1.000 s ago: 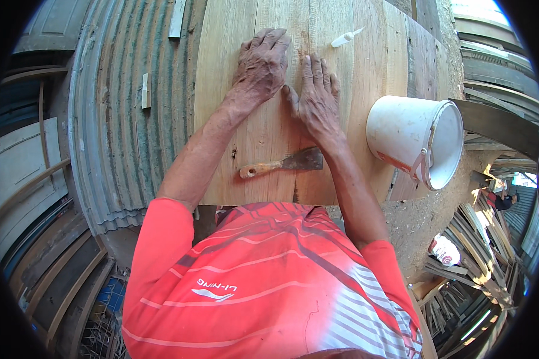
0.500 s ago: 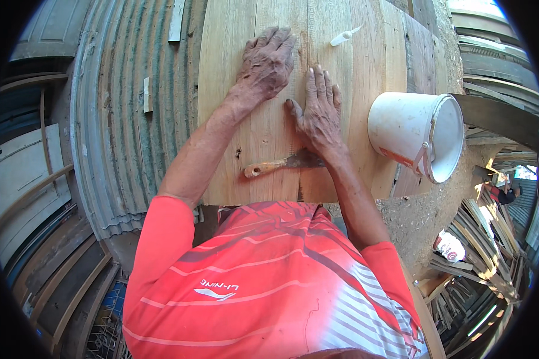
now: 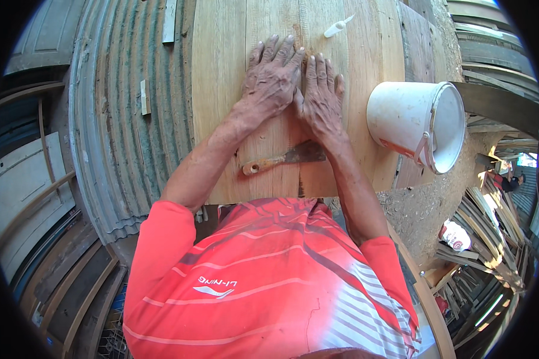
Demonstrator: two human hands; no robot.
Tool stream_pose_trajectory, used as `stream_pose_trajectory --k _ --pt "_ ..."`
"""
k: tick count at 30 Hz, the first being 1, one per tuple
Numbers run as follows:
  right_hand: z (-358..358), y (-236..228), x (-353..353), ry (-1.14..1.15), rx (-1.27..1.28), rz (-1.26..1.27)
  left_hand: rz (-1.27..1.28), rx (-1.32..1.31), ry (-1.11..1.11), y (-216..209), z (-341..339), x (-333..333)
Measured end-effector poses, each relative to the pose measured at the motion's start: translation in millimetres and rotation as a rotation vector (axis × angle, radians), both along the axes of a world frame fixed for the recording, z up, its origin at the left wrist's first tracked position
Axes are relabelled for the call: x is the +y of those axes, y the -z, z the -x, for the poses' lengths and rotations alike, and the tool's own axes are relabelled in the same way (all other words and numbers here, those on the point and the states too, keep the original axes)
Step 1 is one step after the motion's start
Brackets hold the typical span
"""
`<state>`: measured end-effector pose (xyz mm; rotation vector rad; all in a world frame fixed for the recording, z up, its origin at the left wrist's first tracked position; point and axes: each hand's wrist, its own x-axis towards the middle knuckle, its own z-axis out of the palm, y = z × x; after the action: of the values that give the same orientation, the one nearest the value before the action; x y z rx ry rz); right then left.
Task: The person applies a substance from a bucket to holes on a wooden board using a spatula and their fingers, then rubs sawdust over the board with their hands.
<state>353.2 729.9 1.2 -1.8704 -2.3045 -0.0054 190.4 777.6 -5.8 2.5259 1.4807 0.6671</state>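
My left hand [image 3: 272,81] lies palm down on a panel of joined wooden boards [image 3: 221,66], fingers stretched forward. Close beside it, my right hand [image 3: 322,107] also rests flat on the boards, its fingers extended and its thumb side touching or nearly touching the left hand. Both hands cover part of a seam between two boards. Toward my body lies a scraper [image 3: 266,164] with a worn wooden handle and a broad dark blade, close to my right wrist. A small white bottle with a pointed nozzle [image 3: 335,28] lies beyond my right fingertips.
A white bucket [image 3: 398,113] lies tilted on the panel's right side, its mouth facing right. Corrugated metal sheeting [image 3: 126,137] with small wood strips on it borders the left. Stacked timber [image 3: 491,221], a white bag [image 3: 455,235] and another person [image 3: 509,181] are at the right.
My left hand has drawn back toward me and closer to the right one, its fingers flatter. My right hand has slid slightly forward, showing more of the scraper blade. The view has shifted a little.
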Motion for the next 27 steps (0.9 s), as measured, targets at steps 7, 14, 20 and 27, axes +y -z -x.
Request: stream_pose_trajectory --k 7,14,20,27 --pt "3 9 22 -0.006 0.003 -0.024 -0.016 -0.208 -0.029 1 -3 8" --pt "11 21 31 0.020 0.054 -0.081 -0.042 -0.322 -0.037 -3 0 14" --pt "15 15 26 -0.009 0.031 -0.035 -0.032 -0.422 -0.062 -2 4 6" --pt "20 23 26 -0.026 -0.007 -0.101 -0.027 -0.470 -0.085 -4 6 7"
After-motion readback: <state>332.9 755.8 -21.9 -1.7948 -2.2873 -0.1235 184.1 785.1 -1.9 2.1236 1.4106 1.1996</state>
